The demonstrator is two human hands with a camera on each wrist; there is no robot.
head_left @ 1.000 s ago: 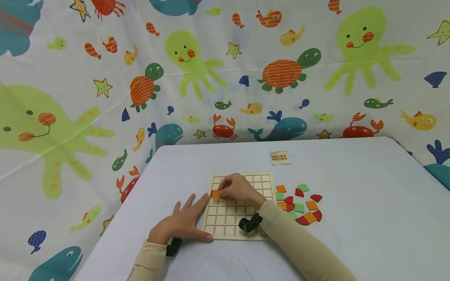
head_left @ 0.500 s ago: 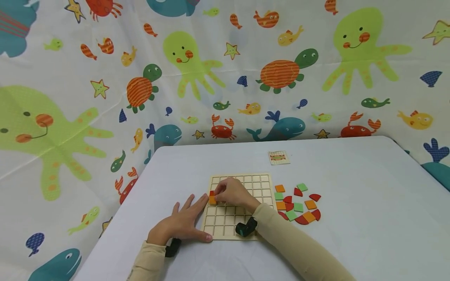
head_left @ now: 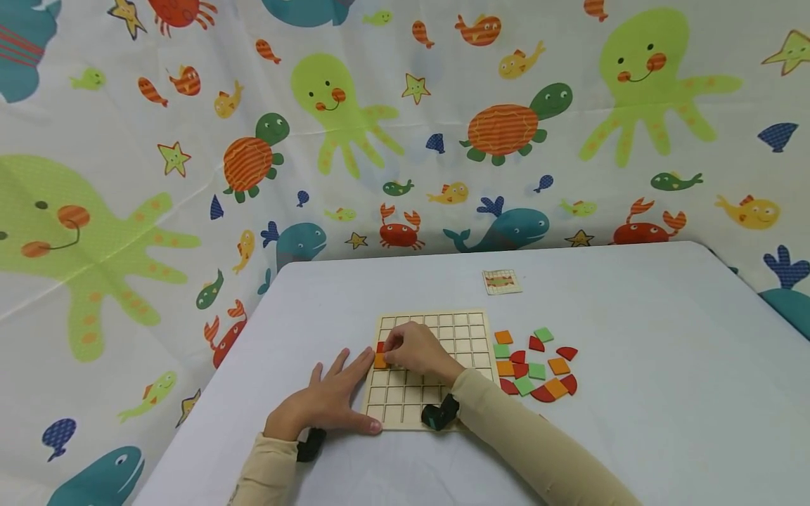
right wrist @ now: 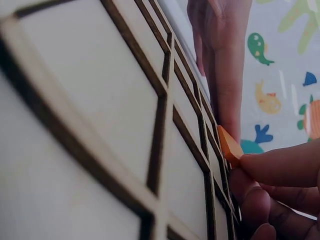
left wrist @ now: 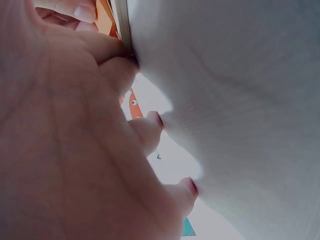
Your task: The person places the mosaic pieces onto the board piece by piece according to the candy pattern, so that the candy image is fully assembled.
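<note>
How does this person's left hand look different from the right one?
The left hand has its fingers spread apart, while the right hand has its fingers curled in.
The left hand holds nothing, while the right hand pinches an orange tile.
The left hand is beside the grid board, at its left edge; the right hand is over it.
Both wear a tan sleeve and a black device at the wrist.
</note>
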